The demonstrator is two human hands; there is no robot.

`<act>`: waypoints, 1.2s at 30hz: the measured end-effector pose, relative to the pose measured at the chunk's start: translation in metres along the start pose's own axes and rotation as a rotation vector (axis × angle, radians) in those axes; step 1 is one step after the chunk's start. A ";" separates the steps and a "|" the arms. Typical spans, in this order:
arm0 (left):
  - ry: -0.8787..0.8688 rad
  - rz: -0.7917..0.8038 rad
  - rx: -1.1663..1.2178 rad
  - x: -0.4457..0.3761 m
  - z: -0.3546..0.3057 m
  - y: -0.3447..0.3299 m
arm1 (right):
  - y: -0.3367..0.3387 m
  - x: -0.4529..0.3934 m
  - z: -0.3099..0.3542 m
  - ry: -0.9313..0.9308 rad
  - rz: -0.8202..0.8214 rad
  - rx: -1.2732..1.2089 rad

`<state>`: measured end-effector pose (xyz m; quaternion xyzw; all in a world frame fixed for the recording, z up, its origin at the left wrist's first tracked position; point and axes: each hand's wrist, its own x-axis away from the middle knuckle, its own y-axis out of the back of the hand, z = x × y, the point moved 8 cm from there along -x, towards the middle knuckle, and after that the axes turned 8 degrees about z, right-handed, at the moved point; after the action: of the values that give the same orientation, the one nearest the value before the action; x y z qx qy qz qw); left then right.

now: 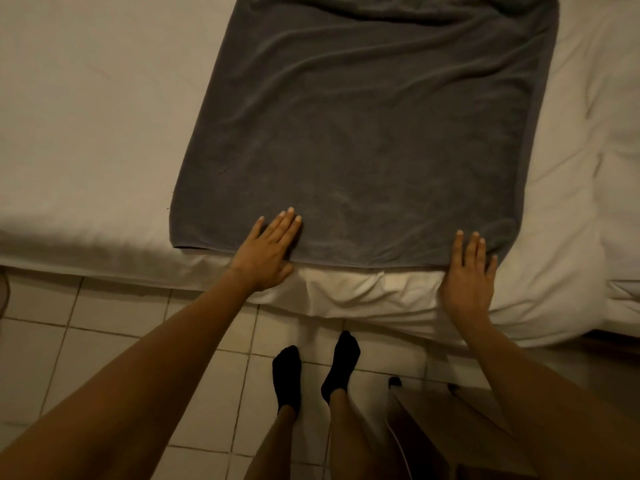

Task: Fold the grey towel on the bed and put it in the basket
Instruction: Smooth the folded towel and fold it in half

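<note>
Head view: grey towel (363, 133) lies spread flat on the bed (86, 133), stretching away from the person. Left hand (268, 251) and right hand (469, 278), fingers spread flat, press its near edge, equally close.

No readable text, label, brand, number or sign shows anywhere.

One grey towel (363, 133) lies on one bed (86, 133). Two hands (left hand (266, 251), right hand (469, 275)) rest at its near edge; two black socks (287, 375) stand below.
</note>
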<state>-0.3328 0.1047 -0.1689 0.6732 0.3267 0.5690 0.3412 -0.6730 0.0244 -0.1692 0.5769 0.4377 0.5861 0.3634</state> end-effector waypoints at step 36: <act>0.327 -0.122 -0.072 -0.003 0.058 -0.005 | -0.003 -0.020 0.076 0.204 -0.037 0.180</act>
<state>-0.2762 0.0997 -0.1821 0.5379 0.3976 0.6605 0.3410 -0.5963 0.0136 -0.1831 0.5364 0.5338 0.5933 0.2746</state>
